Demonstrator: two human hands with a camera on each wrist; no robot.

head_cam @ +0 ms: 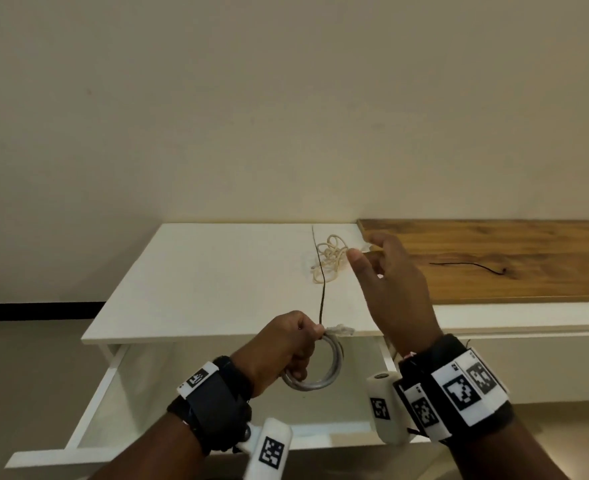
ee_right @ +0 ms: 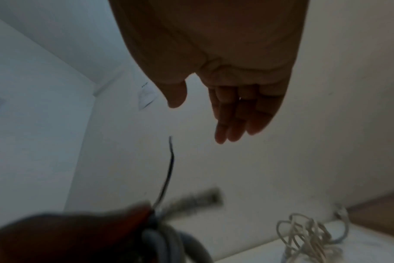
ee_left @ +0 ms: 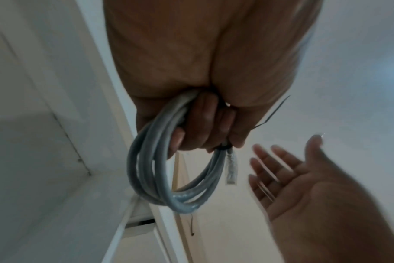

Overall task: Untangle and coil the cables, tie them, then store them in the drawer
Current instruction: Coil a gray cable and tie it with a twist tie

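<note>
Drawer (head_cam: 88,403) pulled open nearest the camera, under the white tabletop (head_cam: 199,271). Left hand (head_cam: 282,344) above it, fingers curled tight round a coiled grey cable (head_cam: 324,381); clear plug (head_cam: 341,330) sticks out past the thumb, thin black tie (head_cam: 322,289) rises from the grip. Right hand (head_cam: 390,282) raised beside it, fingers (ee_right: 236,122) straight and loose, holding nothing. Farther back: tangled cream cable (head_cam: 331,258) lying on the tabletop. Second black tie (head_cam: 466,266) lies on the wooden top (head_cam: 528,244) to the right.
</note>
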